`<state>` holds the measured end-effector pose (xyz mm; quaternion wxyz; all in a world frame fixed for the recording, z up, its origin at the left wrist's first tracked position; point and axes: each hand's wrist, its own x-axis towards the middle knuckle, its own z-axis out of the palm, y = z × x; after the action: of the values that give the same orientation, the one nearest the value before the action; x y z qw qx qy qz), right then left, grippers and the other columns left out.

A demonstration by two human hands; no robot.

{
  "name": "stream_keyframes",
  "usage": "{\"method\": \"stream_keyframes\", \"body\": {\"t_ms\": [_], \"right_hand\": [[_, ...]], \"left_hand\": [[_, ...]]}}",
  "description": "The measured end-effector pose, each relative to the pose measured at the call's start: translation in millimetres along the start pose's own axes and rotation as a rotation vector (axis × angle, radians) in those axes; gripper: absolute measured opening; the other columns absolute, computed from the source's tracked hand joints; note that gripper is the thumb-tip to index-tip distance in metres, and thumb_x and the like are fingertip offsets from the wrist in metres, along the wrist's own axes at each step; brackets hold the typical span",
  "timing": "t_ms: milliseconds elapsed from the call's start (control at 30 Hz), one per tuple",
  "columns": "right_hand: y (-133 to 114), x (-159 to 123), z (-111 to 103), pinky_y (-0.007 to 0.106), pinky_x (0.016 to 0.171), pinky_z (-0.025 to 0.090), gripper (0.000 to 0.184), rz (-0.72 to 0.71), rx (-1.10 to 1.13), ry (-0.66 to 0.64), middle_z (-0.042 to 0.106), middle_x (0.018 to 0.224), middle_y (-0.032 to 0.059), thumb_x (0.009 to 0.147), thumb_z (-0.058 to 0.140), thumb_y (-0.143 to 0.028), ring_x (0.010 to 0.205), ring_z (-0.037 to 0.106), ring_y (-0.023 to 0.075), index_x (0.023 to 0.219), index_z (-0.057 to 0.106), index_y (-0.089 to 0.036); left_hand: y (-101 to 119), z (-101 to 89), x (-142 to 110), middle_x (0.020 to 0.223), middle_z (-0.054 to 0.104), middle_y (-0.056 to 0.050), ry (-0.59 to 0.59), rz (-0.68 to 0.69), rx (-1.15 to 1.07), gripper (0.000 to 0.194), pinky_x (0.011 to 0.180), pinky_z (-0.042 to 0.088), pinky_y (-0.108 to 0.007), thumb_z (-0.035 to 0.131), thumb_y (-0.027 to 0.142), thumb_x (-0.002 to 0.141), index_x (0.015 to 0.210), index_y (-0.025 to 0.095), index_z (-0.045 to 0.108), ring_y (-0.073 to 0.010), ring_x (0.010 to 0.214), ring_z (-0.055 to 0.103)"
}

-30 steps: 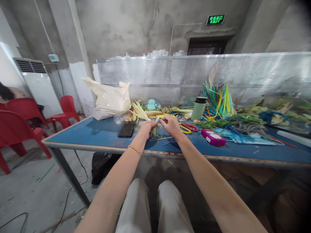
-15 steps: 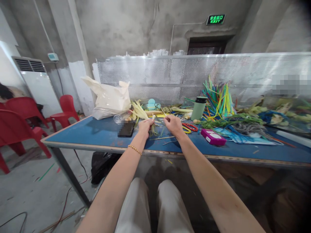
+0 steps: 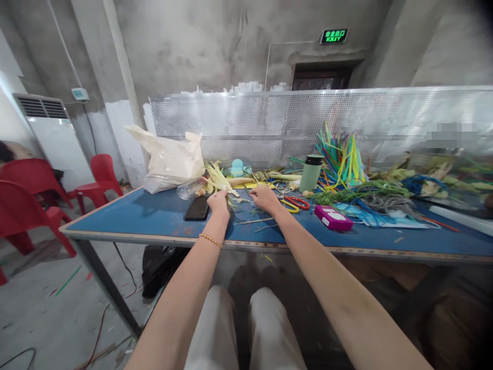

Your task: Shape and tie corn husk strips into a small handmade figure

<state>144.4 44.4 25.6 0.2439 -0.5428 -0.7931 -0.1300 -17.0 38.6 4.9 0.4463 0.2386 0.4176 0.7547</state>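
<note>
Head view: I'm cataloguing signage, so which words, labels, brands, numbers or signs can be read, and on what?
"安全出口 EXIT": lit green sign.
Purple box: white marking, too blurred to read.
Table's front edge: printed marks, too small to read.

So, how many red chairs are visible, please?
3: a front chair at the left edge, a rear chair behind it, and a third chair nearer the table. Others may be hidden.

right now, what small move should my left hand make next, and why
Probably ease the left hand toward the right hand: it sits close beside the black phone, pale corn husks lie just beyond it, and blue tabletop shows between the two hands.
</note>
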Motion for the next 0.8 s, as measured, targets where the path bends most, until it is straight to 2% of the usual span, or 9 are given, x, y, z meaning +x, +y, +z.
{"method": "stream_keyframes", "body": {"t_ms": [133,233,333,400,467,533,667,733,800], "right_hand": [[-9.3,14.5,20.4,0.032,0.084,0.049,0.025,0.017,-0.036,-0.088,0.076,0.104,0.0175,0.083,0.059,-0.011,0.097,0.069,0.0251,0.092,0.082,-0.018],[-9.9,16.4,28.6,0.032,0.085,0.048,0.024,0.050,-0.034,-0.067,0.077,0.103,0.0167,0.079,0.063,-0.011,0.098,0.068,0.0249,0.091,0.082,-0.020],[1.5,14.6,22.9,0.028,0.081,0.047,0.025,0.128,0.028,0.014,0.078,0.097,0.0111,0.079,0.059,-0.014,0.092,0.068,0.0216,0.090,0.082,-0.020],[13.4,11.6,12.9,0.025,0.073,0.045,0.023,0.187,0.129,0.112,0.077,0.082,0.0078,0.081,0.058,-0.020,0.082,0.068,0.0193,0.081,0.081,-0.017],[24.6,6.5,2.0,0.024,0.062,0.041,0.032,0.213,0.231,0.166,0.068,0.061,0.0054,0.084,0.055,-0.028,0.066,0.064,0.0171,0.063,0.075,-0.014],[31.4,-0.7,-6.5,0.024,0.055,0.037,0.037,0.209,0.362,0.203,0.058,0.049,0.0021,0.083,0.056,-0.034,0.055,0.057,0.0147,0.055,0.069,-0.014],[27.3,-15.4,-12.3,0.024,0.048,0.038,0.027,0.265,0.698,0.186,0.058,0.047,-0.0004,0.074,0.066,-0.039,0.046,0.053,0.0131,0.061,0.068,-0.015],[19.3,-20.1,-11.7,0.024,0.046,0.040,0.028,0.306,0.830,0.161,0.061,0.051,0.0010,0.072,0.070,-0.041,0.045,0.055,0.0132,0.061,0.066,-0.016],[10.8,-22.6,-10.4,0.023,0.044,0.042,0.031,0.303,0.919,0.134,0.063,0.052,0.0021,0.070,0.073,-0.045,0.044,0.055,0.0129,0.059,0.063,-0.017]], "left_hand": [[-3.6,-0.2,2.5,0.052,0.053,0.005,-0.058,0.027,0.106,0.020,0.063,0.045,-0.023,0.066,0.012,0.067,0.056,0.019,0.050,-0.0114,0.060,0.060],[-6.8,-0.6,0.4,0.053,0.056,0.004,-0.119,0.018,0.134,0.016,0.061,0.044,-0.024,0.068,0.014,0.064,0.057,0.019,0.054,-0.0116,0.057,0.058],[-9.5,-0.9,-4.2,0.054,0.058,0.001,-0.176,0.043,0.206,0.012,0.061,0.044,-0.024,0.071,0.014,0.061,0.057,0.018,0.060,-0.0130,0.058,0.057],[-11.0,-1.1,-7.4,0.055,0.059,0.000,-0.214,0.127,0.358,0.012,0.064,0.044,-0.025,0.072,0.012,0.060,0.057,0.018,0.062,-0.0152,0.062,0.059],[-12.4,-1.6,-10.2,0.055,0.060,-0.001,-0.254,0.228,0.543,0.013,0.068,0.044,-0.027,0.073,0.010,0.058,0.058,0.019,0.063,-0.0187,0.069,0.062],[-14.2,-2.5,-12.6,0.057,0.061,-0.003,-0.311,0.306,0.664,0.016,0.073,0.044,-0.029,0.073,0.008,0.055,0.060,0.020,0.065,-0.0224,0.077,0.064],[-15.8,-5.1,-17.3,0.056,0.060,-0.005,-0.445,0.355,0.724,0.018,0.080,0.043,-0.030,0.075,0.009,0.051,0.053,0.022,0.063,-0.0275,0.089,0.064],[-13.1,-5.5,-20.6,0.060,0.061,-0.006,-0.437,0.378,0.732,0.015,0.083,0.042,-0.031,0.076,0.011,0.051,0.054,0.022,0.065,-0.0284,0.093,0.063],[-7.8,-4.7,-24.9,0.071,0.066,-0.007,-0.380,0.467,0.735,0.013,0.087,0.041,-0.032,0.077,0.014,0.055,0.063,0.021,0.071,-0.0280,0.097,0.061]]}}
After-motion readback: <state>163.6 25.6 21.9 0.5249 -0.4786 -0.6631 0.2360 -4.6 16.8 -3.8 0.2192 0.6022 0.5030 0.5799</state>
